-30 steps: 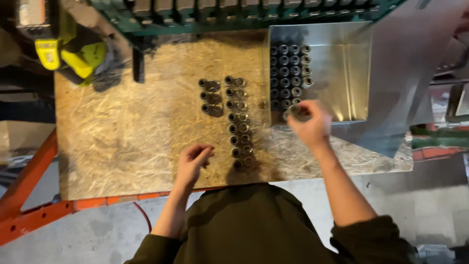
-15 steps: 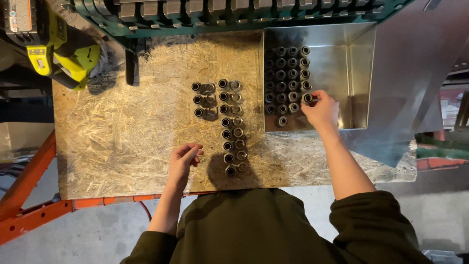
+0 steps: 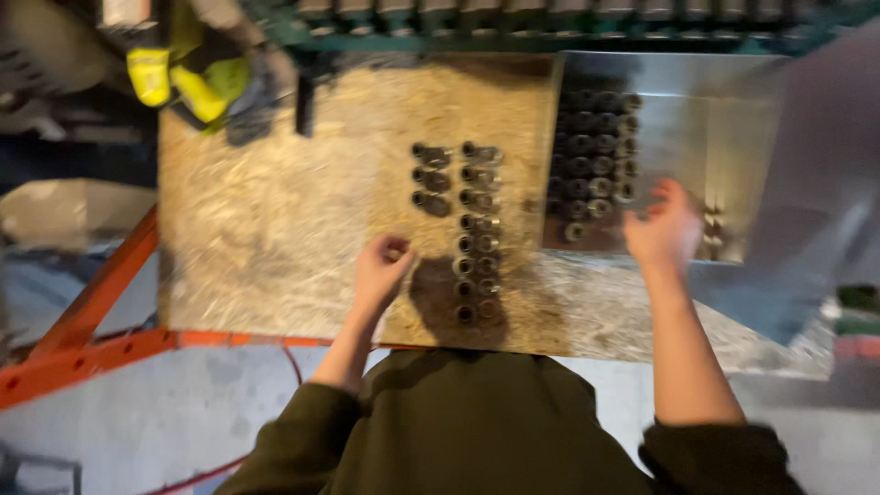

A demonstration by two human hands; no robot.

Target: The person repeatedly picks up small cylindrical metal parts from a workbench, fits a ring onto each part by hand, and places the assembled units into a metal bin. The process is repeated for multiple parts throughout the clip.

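Head view, blurred by motion. Chipboard surface carries two columns of small dark metal sleeves. The long column runs from the far edge toward the person; a shorter column of three lies just to its left. Each sleeve seems to lie on its side, long axis running left-right, though the blur leaves this uncertain.

Left hand sits over the surface just left of the long column's near end, fingers curled inward into a narrow grip. Cannot tell whether it holds anything.

Right hand hovers over the steel tray right of the surface, fingers loosely spread, grip wide, nothing visible in it. More sleeves in tray stand packed in rows at the tray's left side, open ends facing up, just left of the right hand's fingertips.

Yellow power tool lies at the far left corner, well apart from both hands. Orange frame rail runs below the surface edge.
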